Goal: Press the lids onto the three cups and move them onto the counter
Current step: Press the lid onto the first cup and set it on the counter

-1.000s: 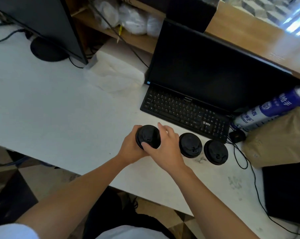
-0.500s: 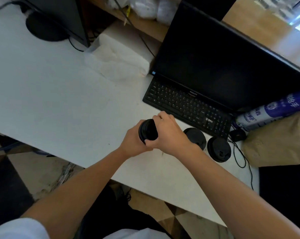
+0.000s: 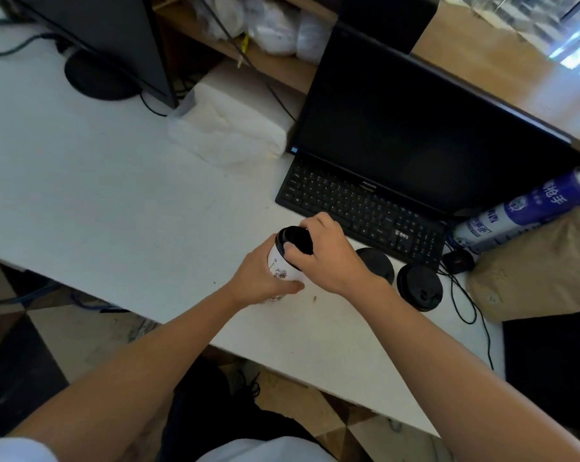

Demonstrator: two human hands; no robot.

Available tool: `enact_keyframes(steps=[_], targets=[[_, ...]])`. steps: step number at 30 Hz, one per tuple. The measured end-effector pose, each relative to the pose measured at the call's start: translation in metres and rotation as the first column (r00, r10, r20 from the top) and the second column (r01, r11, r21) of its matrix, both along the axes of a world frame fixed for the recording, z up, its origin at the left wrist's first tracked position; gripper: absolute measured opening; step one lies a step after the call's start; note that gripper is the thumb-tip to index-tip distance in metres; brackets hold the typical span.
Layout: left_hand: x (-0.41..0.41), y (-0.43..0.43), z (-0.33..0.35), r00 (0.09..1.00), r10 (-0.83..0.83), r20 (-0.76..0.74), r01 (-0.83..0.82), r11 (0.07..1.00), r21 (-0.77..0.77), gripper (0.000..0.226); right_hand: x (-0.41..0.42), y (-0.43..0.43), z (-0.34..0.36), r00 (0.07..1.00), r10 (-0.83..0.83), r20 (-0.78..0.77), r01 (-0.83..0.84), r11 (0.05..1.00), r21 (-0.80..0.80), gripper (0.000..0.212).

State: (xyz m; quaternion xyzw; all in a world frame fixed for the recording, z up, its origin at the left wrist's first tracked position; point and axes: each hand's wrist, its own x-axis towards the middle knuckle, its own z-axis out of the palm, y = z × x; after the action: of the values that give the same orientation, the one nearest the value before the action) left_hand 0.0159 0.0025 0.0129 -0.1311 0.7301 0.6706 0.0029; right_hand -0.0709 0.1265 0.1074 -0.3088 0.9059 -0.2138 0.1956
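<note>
A white paper cup (image 3: 278, 263) with a black lid (image 3: 295, 239) is tilted in front of the keyboard. My left hand (image 3: 260, 281) wraps its side. My right hand (image 3: 328, 255) grips the lid from the right and above. Two more cups with black lids stand to the right on the white desk: the middle cup (image 3: 376, 261), partly hidden by my right hand, and the right cup (image 3: 419, 287). The wooden counter (image 3: 501, 61) runs behind the monitor at the upper right.
A black keyboard (image 3: 358, 208) and a monitor (image 3: 425, 128) stand just behind the cups. A second monitor (image 3: 92, 38) is at the back left. White tissue paper (image 3: 228, 128), a blue spray can (image 3: 528, 211), a brown bag (image 3: 541, 265) and cables crowd the right side.
The left cup has tipped toward the left, so its white side now shows. Both hands stay on it. The view has shifted slightly.
</note>
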Motion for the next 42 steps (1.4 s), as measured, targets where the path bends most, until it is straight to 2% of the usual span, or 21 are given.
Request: enact_keyframes(steps=[5,8,11,14,16,19,21,23,24,26,28,30,34,36,38,40,42], targets=[[0.000,-0.011,0.019,0.977,-0.207,0.051,0.197,0.967,0.161,0.061,-0.004,0.004,0.014,0.994,0.107,-0.038,-0.108,0.993,-0.040,0.044],[0.002,-0.012,0.023,0.967,-0.243,0.069,0.231,0.961,0.152,0.063,-0.001,0.010,0.016,0.988,0.142,-0.056,-0.145,0.988,-0.058,0.049],[0.003,-0.002,0.022,0.984,-0.172,0.048,0.169,0.984,0.063,0.069,0.005,0.013,0.007,0.992,0.090,-0.093,-0.093,0.995,-0.022,0.045],[0.010,0.011,0.016,0.998,-0.027,0.056,0.034,0.993,-0.116,0.072,0.016,0.008,0.000,0.994,0.011,-0.107,-0.002,0.996,0.084,0.044],[0.013,0.018,0.013,0.998,0.040,0.057,-0.031,0.987,-0.157,0.073,0.022,0.004,-0.002,0.993,-0.012,-0.120,0.029,0.990,0.136,0.042],[0.015,0.015,0.013,0.997,-0.024,0.076,0.025,1.000,-0.014,0.074,0.025,0.005,-0.002,0.974,0.034,-0.225,0.001,0.988,0.154,0.040],[0.017,0.008,0.015,0.991,-0.114,0.074,0.106,0.989,0.102,0.073,0.022,0.010,-0.002,0.971,0.089,-0.220,-0.063,0.990,0.125,0.045],[0.017,0.005,0.016,0.988,-0.137,0.071,0.125,0.981,0.149,0.073,0.018,0.016,-0.006,0.991,0.087,-0.106,-0.082,0.995,0.051,0.052],[0.017,0.005,0.015,0.990,-0.125,0.069,0.112,0.980,0.163,0.075,0.017,0.018,-0.008,0.999,0.035,-0.022,-0.035,0.999,-0.013,0.055],[0.017,0.006,0.011,0.995,-0.073,0.074,0.058,0.981,0.184,0.080,0.017,0.020,-0.015,0.977,-0.138,0.165,0.163,0.975,-0.151,0.052],[0.016,0.007,0.007,0.996,-0.030,0.079,0.015,0.984,0.178,0.087,0.019,0.020,-0.021,0.885,-0.306,0.352,0.398,0.889,-0.226,0.040],[0.016,0.007,0.006,0.999,-0.017,0.051,0.007,0.983,0.183,0.092,0.021,0.019,-0.026,0.768,-0.415,0.487,0.572,0.787,-0.231,0.032],[0.016,0.005,0.003,0.997,0.043,0.064,-0.060,0.948,0.311,0.086,0.022,0.020,-0.039,0.583,-0.450,0.677,0.753,0.612,-0.242,0.029],[0.016,0.005,0.004,0.988,0.093,0.121,-0.140,0.868,0.476,0.077,0.025,0.020,-0.041,0.517,-0.421,0.745,0.803,0.539,-0.253,0.027],[0.014,0.008,0.007,0.969,0.157,0.193,-0.242,0.777,0.581,0.055,0.028,0.020,-0.043,0.475,-0.398,0.784,0.834,0.489,-0.257,0.026],[0.011,0.011,0.010,0.939,0.213,0.270,-0.331,0.776,0.537,0.033,0.030,0.020,-0.044,0.448,-0.395,0.802,0.853,0.457,-0.252,0.025],[0.006,0.012,0.013,0.917,0.233,0.325,-0.359,0.836,0.416,0.028,0.029,0.019,-0.045,0.433,-0.407,0.804,0.863,0.446,-0.238,0.026]])
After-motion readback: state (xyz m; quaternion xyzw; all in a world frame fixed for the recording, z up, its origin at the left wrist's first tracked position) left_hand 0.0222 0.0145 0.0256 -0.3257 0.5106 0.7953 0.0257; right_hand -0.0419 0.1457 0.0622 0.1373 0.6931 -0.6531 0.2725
